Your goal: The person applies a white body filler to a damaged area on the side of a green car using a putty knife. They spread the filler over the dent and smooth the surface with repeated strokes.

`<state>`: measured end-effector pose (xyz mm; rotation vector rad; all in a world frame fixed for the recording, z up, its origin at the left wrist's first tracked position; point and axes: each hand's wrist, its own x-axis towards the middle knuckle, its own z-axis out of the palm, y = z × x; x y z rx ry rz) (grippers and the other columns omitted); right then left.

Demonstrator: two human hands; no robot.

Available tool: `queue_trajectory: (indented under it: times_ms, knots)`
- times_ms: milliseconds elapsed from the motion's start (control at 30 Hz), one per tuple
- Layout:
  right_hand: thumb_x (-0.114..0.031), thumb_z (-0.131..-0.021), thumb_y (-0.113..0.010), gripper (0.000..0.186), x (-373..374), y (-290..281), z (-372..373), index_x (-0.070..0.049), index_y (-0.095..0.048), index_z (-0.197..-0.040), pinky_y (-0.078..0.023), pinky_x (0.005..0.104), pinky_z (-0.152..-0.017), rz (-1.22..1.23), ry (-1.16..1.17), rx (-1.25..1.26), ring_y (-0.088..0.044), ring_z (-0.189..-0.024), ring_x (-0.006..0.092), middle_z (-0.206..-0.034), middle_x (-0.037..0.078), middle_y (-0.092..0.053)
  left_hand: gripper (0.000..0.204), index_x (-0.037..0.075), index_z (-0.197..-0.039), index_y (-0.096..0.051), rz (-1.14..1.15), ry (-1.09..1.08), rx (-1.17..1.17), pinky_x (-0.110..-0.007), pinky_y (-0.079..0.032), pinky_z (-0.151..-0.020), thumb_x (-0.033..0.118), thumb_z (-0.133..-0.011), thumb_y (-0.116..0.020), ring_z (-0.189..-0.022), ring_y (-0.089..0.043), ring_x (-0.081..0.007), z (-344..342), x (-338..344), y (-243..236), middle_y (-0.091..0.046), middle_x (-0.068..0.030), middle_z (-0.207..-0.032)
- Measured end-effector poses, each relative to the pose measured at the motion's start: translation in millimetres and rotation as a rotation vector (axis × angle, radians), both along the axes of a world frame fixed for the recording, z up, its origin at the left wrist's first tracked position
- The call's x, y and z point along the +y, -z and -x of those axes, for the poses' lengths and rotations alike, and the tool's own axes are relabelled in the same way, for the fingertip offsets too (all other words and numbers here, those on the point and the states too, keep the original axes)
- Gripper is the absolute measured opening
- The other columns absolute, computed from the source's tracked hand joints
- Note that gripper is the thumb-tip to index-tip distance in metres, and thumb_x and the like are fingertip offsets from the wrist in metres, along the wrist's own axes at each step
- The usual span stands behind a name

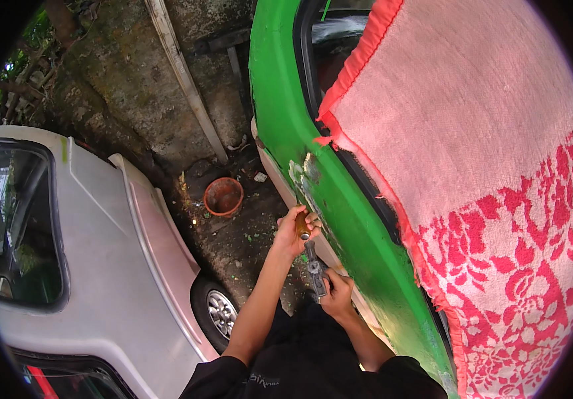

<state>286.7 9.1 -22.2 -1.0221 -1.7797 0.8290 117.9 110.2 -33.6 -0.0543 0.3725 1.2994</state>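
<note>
My left hand [292, 229] grips an amber, cylindrical handle [302, 223] with a metal-rimmed end facing me. Just below it, my right hand [337, 292] holds a grey metal tool [316, 272] upright, its narrow upper end close to the amber handle; whether they touch I cannot tell. Both are beside the green car body [280, 100], where a patch of flaked, pale, bare surface [305, 174] shows above my left hand.
A pink and red floral towel [472, 120] drapes over the green car's window at right. A silver car [100, 233] stands at left. An orange plastic basin [223, 197] sits on the dirt ground, and a plank [185, 76] leans on the weathered wall.
</note>
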Motion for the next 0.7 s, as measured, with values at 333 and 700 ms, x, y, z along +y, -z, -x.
queue_trajectory:
  times_ms: [333,700]
  knots:
    - [-0.011,-0.085,-0.062,0.012,10.3,-14.9,12.7,0.0,-0.058,-0.084,-0.041,0.037,-0.048,-0.027,0.017,-0.094,-0.053,-0.047,0.0302,-0.057,0.013,-0.052,0.026,0.007,-0.071,-0.043,-0.051,0.059,0.016,-0.029,-0.04,-0.052,0.016,-0.094,-0.05,-0.058,-0.043,-0.016,15.4,5.0,-22.3,-0.044,-0.0034,-0.064]
    - [-0.013,-0.088,-0.063,0.016,13.5,-18.3,17.2,0.003,-0.063,-0.091,-0.043,0.0356,-0.049,-0.049,0.022,-0.001,-0.056,-0.047,0.0313,-0.056,0.015,-0.053,0.022,0.006,-0.077,-0.043,0.039,0.075,-0.105,-0.034,-0.044,-0.053,0.016,-0.094,-0.052,-0.065,-0.049,-0.0203,20.1,15.0,-16.1,-0.048,-0.0076,-0.069]
